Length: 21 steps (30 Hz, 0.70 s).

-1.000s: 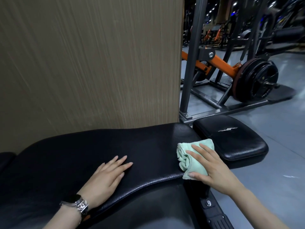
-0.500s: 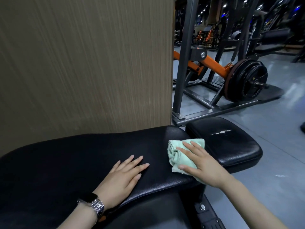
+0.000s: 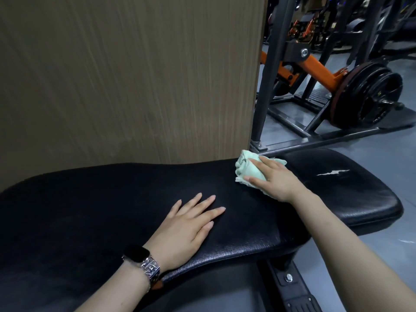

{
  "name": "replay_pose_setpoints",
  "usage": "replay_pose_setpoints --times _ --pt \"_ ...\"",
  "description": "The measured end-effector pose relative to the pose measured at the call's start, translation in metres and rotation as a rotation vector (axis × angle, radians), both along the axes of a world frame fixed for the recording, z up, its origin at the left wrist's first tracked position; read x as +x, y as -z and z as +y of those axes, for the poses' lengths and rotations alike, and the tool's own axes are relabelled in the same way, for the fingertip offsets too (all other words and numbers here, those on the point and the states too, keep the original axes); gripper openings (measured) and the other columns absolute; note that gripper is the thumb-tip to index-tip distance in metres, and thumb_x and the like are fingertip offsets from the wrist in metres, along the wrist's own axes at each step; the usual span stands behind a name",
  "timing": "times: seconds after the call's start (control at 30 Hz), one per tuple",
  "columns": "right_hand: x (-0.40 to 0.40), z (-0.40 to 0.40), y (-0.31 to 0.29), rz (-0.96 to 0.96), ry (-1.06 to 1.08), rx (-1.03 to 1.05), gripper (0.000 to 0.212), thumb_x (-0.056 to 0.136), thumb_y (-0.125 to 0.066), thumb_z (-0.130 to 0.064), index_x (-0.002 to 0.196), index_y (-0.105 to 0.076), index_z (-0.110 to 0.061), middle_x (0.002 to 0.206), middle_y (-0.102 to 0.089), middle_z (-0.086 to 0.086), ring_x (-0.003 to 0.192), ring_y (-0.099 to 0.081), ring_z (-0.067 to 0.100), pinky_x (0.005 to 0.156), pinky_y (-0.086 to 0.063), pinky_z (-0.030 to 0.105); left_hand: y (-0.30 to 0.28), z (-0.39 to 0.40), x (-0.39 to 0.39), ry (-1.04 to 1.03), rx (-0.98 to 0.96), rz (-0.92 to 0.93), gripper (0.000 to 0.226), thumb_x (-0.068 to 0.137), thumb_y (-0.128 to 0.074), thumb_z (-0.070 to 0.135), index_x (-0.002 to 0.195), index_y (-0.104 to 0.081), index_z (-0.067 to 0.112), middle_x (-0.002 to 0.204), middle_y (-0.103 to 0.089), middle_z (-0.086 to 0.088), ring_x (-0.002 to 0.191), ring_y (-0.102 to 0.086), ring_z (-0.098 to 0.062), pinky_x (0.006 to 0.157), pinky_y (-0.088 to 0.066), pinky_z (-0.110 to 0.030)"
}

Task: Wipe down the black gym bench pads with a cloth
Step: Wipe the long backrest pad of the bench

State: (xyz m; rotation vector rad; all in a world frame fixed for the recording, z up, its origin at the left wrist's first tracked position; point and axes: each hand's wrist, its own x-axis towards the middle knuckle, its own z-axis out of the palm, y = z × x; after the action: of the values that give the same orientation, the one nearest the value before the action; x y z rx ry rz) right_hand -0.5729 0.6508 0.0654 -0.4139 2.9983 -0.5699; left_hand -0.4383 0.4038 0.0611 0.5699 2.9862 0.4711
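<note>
A long black back pad (image 3: 112, 199) stretches across the lower view. To its right lies a smaller black seat pad (image 3: 351, 190) with a white tear in its top. My right hand (image 3: 275, 179) presses a bunched pale green cloth (image 3: 247, 170) onto the far right end of the long pad, near the gap between the two pads. My left hand (image 3: 191, 224) rests flat on the long pad, fingers spread, holding nothing. A watch with a metal band sits on that wrist.
A wood-grain wall panel (image 3: 135, 75) rises right behind the long pad. A dark steel upright (image 3: 267, 70) and frame stand behind the seat pad. Beyond are an orange lever arm (image 3: 319, 68) and black weight plates (image 3: 369, 95) on the grey floor (image 3: 382, 158).
My right hand has slid the cloth from the pad's near edge up toward its far edge by the wall. My left hand has stayed flat on the pad.
</note>
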Motion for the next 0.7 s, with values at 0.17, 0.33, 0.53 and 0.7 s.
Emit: replay_pose_setpoints --times 0.17,0.33,0.53,0.7 --pt "-0.006 -0.009 -0.001 -0.027 0.015 0.078 0.066 0.092 -0.034 -0.063 0.15 -0.013 -0.04 0.16 -0.006 -0.008 0.146 -0.004 0.016 0.113 -0.017 0.04 0.005 -0.003 -0.002 0.013 -0.005 0.008 0.053 0.085 0.0 0.062 0.136 -0.012 0.06 0.148 0.003 0.035 0.137 0.017 0.008 0.113 0.009 -0.029" --pt "0.009 -0.017 0.0 0.003 -0.037 0.236 0.066 0.093 -0.024 -0.064 0.15 -0.004 -0.04 0.16 0.003 -0.009 0.147 0.007 0.017 0.116 -0.004 0.043 0.003 -0.004 -0.002 0.003 0.013 0.02 0.066 0.078 0.004 0.061 0.14 -0.016 0.054 0.149 0.002 0.032 0.136 0.015 0.009 0.111 0.01 -0.025" --pt "0.046 -0.035 -0.001 0.001 -0.13 0.253 0.072 0.085 -0.013 -0.075 0.148 0.002 -0.044 0.159 0.007 -0.01 0.146 0.013 0.013 0.116 0.004 0.043 -0.001 -0.02 0.009 -0.026 -0.007 -0.012 0.062 0.085 -0.007 0.063 0.143 -0.018 0.046 0.153 -0.001 0.025 0.137 0.012 0.004 0.113 0.007 -0.027" --pt "0.072 -0.062 -0.005 0.008 -0.177 0.27 0.091 0.067 0.002 -0.085 0.148 0.005 -0.044 0.159 0.01 -0.012 0.145 0.015 0.012 0.117 0.004 0.042 -0.003 -0.052 0.03 -0.062 -0.027 -0.012 0.073 0.075 0.002 0.068 0.143 -0.016 0.047 0.153 0.001 0.024 0.135 0.014 0.006 0.111 0.007 -0.027"
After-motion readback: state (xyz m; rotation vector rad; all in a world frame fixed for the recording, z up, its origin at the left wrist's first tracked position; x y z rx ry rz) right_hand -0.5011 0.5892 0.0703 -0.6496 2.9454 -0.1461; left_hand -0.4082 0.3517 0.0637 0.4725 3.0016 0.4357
